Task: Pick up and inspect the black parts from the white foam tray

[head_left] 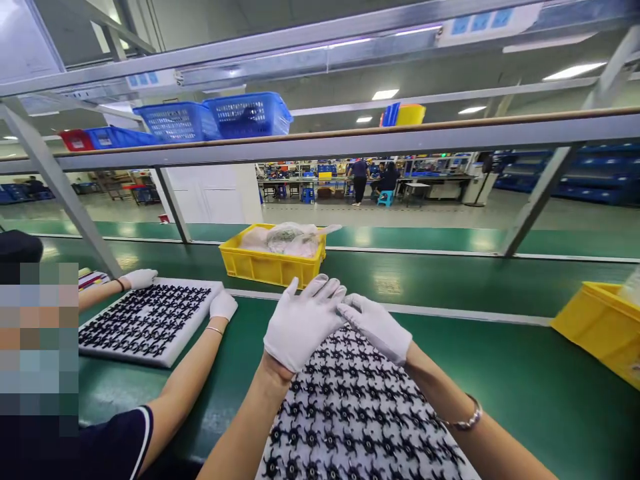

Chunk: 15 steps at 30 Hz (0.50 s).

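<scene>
A white tray [350, 420] packed with several small black star-shaped parts lies on the green bench right in front of me. Both my hands wear white gloves and rest at the tray's far edge. My left hand [300, 323] has its fingers stretched out and together, palm down over the tray's far end. My right hand [377, 327] lies beside it, its fingertips touching the left hand's fingers. I cannot see anything held in either hand.
A co-worker at my left holds a similar tray of black parts [145, 320] with two gloved hands. A yellow bin with plastic bags [273, 267] stands beyond on the green conveyor; another yellow bin [600, 327] is at right. Blue baskets [215, 117] sit on the shelf above.
</scene>
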{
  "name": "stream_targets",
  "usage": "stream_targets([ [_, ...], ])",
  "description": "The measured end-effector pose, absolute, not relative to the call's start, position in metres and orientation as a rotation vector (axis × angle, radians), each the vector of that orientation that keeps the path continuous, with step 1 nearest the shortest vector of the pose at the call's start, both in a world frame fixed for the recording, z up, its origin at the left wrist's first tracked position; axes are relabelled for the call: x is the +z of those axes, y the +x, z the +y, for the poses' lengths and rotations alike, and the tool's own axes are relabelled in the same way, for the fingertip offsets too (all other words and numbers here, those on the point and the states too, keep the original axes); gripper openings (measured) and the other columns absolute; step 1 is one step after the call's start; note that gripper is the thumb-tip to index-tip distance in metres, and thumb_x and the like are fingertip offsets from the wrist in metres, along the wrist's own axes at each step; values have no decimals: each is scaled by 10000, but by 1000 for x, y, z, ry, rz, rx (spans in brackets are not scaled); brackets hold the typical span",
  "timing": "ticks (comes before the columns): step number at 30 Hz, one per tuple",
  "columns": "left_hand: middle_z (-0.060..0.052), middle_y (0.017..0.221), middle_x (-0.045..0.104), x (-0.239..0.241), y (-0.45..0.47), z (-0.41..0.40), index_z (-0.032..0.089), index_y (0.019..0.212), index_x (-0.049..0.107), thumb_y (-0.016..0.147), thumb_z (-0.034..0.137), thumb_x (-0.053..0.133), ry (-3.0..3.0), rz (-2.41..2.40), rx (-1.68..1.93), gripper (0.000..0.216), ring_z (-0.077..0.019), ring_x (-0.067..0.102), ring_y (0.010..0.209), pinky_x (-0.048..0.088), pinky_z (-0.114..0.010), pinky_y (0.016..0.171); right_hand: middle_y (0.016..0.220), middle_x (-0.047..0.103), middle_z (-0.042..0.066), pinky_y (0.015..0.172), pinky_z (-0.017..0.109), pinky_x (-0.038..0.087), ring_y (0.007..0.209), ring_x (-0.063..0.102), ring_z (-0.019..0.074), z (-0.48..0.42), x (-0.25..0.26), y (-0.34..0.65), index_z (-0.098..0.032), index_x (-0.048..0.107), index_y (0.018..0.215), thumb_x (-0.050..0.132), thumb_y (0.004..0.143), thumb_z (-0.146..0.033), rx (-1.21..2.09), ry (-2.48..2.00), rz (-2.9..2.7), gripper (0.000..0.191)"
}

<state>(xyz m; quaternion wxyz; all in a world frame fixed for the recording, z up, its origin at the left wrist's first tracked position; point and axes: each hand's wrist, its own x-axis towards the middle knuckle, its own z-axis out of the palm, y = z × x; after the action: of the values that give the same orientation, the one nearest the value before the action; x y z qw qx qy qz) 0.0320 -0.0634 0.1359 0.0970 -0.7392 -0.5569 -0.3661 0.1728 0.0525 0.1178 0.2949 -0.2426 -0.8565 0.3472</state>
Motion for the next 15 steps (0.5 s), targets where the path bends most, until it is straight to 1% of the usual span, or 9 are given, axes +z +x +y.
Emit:
stream_targets([
  [3, -53, 1412, 404, 129, 17, -53, 366, 1330, 416, 891, 287, 494, -2188, -1672, -1066, 452, -339, 293, 1334, 28, -643, 1072, 896, 618, 42, 731, 302, 448, 822, 563, 184, 75, 112, 163, -173, 573, 969, 403, 897, -423, 879, -698, -2221, 310],
  [5, -51, 1413, 402, 124, 8, -45, 363, 1317, 434, 890, 288, 497, -2180, -1690, -1062, 438, -340, 288, 1336, 39, -640, 1075, 863, 613, 47, 714, 320, 445, 785, 562, 193, 86, 106, 157, -172, 574, 989, 409, 894, -411, 827, -759, -2176, 306],
  [8, -86, 1408, 404, 119, 0, -28, 306, 1341, 418, 913, 266, 434, -2106, -1746, -1082, 430, -335, 274, 1343, 46, -626, 1079, 835, 587, 50, 718, 341, 432, 751, 545, 200, 80, 98, 147, -166, 550, 1026, 482, 870, -417, 726, -812, -2111, 303],
  [11, -105, 1396, 416, 113, -3, -8, 263, 1327, 446, 905, 236, 414, -2064, -1778, -1101, 423, -330, 268, 1347, 37, -596, 1093, 885, 578, 37, 737, 317, 425, 795, 538, 193, 49, 94, 134, -201, 558, 977, 585, 847, -443, 649, -683, -2192, 276],
  [13, -112, 1373, 443, 109, -5, 5, 245, 1290, 493, 890, 220, 415, -2044, -1790, -1110, 408, -330, 281, 1340, 30, -573, 1102, 902, 579, 37, 739, 314, 423, 826, 534, 205, 27, 91, 125, -203, 566, 928, 668, 806, -397, 485, -441, -2382, 251],
  [14, -118, 1359, 457, 107, -6, 11, 234, 1277, 509, 888, 218, 410, -2027, -1798, -1120, 402, -330, 286, 1337, 25, -561, 1106, 890, 576, 38, 721, 315, 424, 815, 531, 212, 18, 90, 120, -201, 568, 910, 686, 799, -369, 404, -401, -2463, 233],
  [15, -126, 1347, 467, 105, -7, 16, 220, 1271, 517, 887, 220, 406, -2008, -1806, -1136, 399, -332, 286, 1336, 19, -552, 1109, 884, 574, 48, 709, 322, 424, 812, 531, 221, 12, 89, 115, -195, 571, 908, 665, 823, -347, 322, -385, -2522, 198],
])
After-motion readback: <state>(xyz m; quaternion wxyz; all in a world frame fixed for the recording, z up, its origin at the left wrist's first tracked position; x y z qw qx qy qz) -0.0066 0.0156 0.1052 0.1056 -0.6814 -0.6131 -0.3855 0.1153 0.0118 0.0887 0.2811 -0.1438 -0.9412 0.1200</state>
